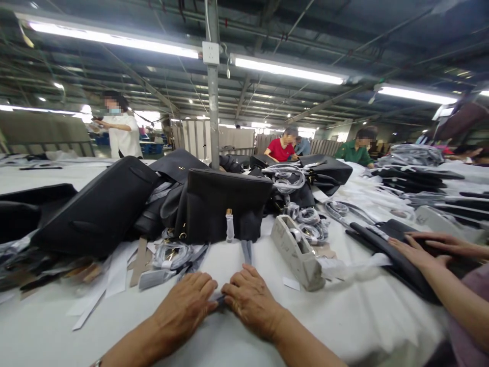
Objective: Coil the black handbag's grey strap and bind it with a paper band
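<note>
Left hand (185, 307) and right hand (252, 302) lie curled on the white table (38, 326), fingertips at a dark strap (219, 299); grip unconfirmed. Black handbag (223, 204) stands ahead.

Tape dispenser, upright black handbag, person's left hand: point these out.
Tape dispenser (294, 252), head view, on its grey body.
Upright black handbag (225, 204), head view, on its front panel.
Left hand (183, 306), head view, on its back.

Matt black leather handbag (225, 206); white cloth (344, 326)

A black handbag (225, 204) is blocking twelve o'clock, a tape dispenser (296, 252) one o'clock. Passage is running along the white table cover (42, 321) at nine.
</note>
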A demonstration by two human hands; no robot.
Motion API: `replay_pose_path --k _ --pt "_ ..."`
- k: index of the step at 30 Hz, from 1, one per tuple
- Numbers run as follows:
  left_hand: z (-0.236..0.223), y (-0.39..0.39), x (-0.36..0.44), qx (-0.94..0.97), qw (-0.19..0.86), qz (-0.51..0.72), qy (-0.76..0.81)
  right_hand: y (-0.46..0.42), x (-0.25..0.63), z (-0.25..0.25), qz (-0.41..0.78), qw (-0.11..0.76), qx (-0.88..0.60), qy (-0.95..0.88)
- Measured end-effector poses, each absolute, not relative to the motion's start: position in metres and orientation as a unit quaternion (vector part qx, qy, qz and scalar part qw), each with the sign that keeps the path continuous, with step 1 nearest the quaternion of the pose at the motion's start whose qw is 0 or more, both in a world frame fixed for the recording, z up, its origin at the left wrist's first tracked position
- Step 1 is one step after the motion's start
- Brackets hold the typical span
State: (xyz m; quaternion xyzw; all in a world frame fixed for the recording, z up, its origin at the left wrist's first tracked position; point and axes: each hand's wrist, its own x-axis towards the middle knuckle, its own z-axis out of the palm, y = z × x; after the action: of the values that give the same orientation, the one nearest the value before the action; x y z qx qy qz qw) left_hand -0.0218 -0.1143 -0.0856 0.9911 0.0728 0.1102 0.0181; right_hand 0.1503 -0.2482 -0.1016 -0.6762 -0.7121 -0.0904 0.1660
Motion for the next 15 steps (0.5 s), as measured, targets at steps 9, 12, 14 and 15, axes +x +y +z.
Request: replay_pose_path --k 9,12,14,15 --pt "-0.108 -0.113 -0.020 0.973 0.132 0.188 0.034 -0.254 0.157 -0.101 -0.145 0.198 -0.637 -0.731" --pt "-0.104 -0.116 -0.019 0.968 0.147 0.200 0.026 -0.261 0.158 -0.101 -0.110 0.256 -0.631 -0.723" --pt "-0.101 -0.119 -0.019 0.972 0.135 0.192 0.026 -0.265 0.160 -0.100 -0.072 0.283 -0.621 -0.728" --pt "-0.100 -0.119 -0.019 0.975 0.122 0.183 0.022 -0.265 0.162 -0.099 -0.054 0.286 -0.613 -0.734"
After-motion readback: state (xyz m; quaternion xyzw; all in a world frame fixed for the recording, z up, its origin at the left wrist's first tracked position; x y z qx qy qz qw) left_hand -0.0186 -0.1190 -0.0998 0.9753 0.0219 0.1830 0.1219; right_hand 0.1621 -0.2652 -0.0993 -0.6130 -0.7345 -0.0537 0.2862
